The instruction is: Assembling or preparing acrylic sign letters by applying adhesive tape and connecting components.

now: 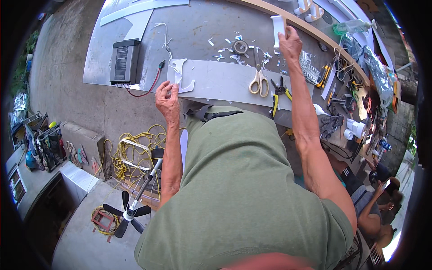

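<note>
My left hand is at the table's near edge, its fingertips pinched on the side of a white hook-shaped cutout. A thin white wire runs from that cutout toward the far left. Farther off to the right, my right hand grips a white I-shaped piece by its side. Between the hands lie a roll of tape, scattered small white and blue scraps, and scissors with cream handles. Beside the scissors rest yellow-and-black wire strippers.
A black power supply box with a red lead stands at the table's left. Cutter knives, a clear bottle and other tools crowd the right. A fan and yellow cord are at lower left; a seated person is at right.
</note>
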A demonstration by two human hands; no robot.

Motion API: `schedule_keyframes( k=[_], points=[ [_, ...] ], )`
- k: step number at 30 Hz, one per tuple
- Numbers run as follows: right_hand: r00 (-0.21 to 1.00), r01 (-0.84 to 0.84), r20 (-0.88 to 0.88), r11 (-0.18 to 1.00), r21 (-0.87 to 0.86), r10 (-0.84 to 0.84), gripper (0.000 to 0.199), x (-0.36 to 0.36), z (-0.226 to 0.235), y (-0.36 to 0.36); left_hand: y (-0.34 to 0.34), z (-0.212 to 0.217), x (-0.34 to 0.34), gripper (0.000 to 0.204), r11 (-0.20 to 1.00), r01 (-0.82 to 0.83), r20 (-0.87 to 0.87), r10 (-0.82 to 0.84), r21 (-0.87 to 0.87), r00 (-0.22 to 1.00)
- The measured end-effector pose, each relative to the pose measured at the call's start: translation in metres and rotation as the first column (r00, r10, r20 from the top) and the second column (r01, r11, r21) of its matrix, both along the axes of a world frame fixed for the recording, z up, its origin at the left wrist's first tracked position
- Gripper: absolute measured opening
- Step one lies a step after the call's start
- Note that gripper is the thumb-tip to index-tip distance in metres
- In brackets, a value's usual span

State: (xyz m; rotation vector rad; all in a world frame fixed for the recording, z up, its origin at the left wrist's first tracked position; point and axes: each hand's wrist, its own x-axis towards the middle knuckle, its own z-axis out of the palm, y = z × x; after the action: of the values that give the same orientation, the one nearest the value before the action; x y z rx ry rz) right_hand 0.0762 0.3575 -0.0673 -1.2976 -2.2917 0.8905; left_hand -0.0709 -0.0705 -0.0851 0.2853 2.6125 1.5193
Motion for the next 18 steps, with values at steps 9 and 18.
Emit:
schedule_keyframes(
  k=[9, 18],
  points=[
    [0.086, -0.904, -0.834, 0.310, -0.296, -0.545, 0.044, 0.043, 0.066, -0.036, -0.013, -0.010, -0.004, 0.012, 0.952, -0.110, 0.171, 0.063, 0.284, 0.983],
    [0.087, -0.915, -0.814, 0.277, -0.292, -0.574, 0.050, 0.046, 0.068, -0.065, -0.012, -0.013, -0.008, 0.014, 0.951, -0.085, 0.192, 0.027, 0.297, 0.981]
  ],
)
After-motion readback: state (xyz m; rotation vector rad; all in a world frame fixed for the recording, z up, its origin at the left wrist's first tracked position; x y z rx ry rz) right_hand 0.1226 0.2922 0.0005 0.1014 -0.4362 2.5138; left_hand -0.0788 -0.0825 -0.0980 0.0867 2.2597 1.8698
